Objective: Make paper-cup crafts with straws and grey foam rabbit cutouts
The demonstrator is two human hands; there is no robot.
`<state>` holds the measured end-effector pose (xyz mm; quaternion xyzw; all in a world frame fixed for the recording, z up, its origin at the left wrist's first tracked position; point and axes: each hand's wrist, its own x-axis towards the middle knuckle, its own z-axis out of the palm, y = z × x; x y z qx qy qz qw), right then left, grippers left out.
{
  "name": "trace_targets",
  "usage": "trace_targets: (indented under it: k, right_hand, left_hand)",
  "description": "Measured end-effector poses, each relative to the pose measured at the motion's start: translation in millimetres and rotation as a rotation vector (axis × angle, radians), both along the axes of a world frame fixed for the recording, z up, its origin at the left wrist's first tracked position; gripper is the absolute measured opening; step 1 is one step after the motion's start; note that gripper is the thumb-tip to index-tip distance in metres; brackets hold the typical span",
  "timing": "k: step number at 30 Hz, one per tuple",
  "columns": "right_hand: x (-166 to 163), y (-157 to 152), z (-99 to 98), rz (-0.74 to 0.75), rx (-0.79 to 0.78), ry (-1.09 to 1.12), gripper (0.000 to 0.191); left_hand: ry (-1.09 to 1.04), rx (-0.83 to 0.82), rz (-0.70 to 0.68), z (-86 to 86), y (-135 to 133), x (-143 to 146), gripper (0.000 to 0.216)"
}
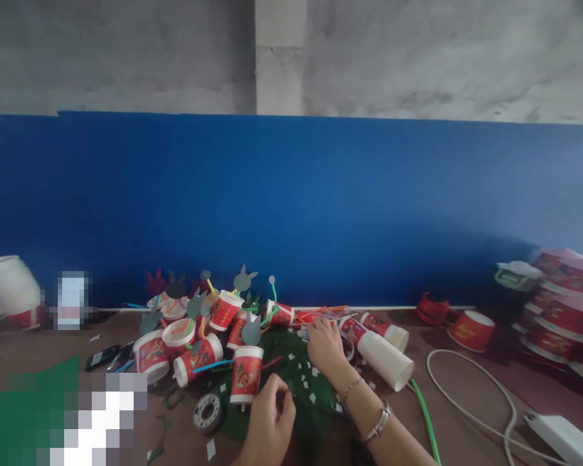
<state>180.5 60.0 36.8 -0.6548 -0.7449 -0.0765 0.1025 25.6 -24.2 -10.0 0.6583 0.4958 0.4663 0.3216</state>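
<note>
One tape roll (198, 418) lies left; one red paper cup (246, 378) sits beside the curled left hand (273, 411), its grip hidden from me. Straws (339, 309), too bunched to count, lie crosswise just beyond the nearer right hand (324, 344); whether it grips any, I can't tell. Rightward, one long nested-cup stack (387, 361).

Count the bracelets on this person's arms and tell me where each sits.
2: a thin bracelet just behind the right hand, and a thicker bracelet farther up that forearm. Others may be hidden, as little arm shows behind the left hand.
</note>
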Motion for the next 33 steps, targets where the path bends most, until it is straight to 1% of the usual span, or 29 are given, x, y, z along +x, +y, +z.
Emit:
trace_targets:
  k: [3,8,12,13,15,16,18,20,21,24,28,33]
  right_hand:
    - [0,9,-6.1,0.008,0.004,-0.008,0.024]
    - [4,11,-8.6,0.076,0.009,-0.006,0.023]
    - [4,7,1.8,0.122,0.033,0.021,0.020]
    - [3,4,6.6,0.145,0.048,0.056,0.020]
    - [3,-5,17.6,0.218,0.071,0.197,0.020]
    - [3,-11,23.4,0.263,0.040,0.261,0.020]
    - [2,-24,34.0,0.334,-0.100,0.316,0.017]
    - [0,-38,42.4,0.378,-0.217,0.285,0.014]
    - [-1,-43,45.6,0.388,-0.246,0.262,0.015]
    - [-6,-53,51.3,0.365,-0.276,0.177,0.018]
    - [-10,-53,52.7,0.278,-0.254,0.109,0.022]
    - [-9,-51,49.7,0.335,-0.280,0.148,0.021]
  left_hand:
    - [0.025,0.028,0.011,-1.2,1,-1,0.013]
    - [0.037,0.044,0.015,-1.4,0,-1,0.015]
    - [0.005,0.020,0.030,-2.6,0,-2,0.017]
    - [-0.006,0.015,0.032,-3.5,0,-2,0.016]
    - [-0.027,0.004,0.031,-5.6,1,-2,0.016]
    - [-0.034,-0.008,0.030,-6.7,1,-2,0.017]
    - [-0.047,-0.046,0.030,-8.4,2,-2,0.017]
    - [-0.050,-0.072,0.030,-9.1,2,-1,0.016]
    - [-0.045,-0.073,0.026,-9.2,2,-1,0.015]
    - [-0.003,-0.066,0.015,-8.7,2,0,0.015]
    - [0.033,-0.078,0.052,-9.1,3,1,0.012]
    - [0.022,-0.075,0.028,-11.3,3,0,0.011]
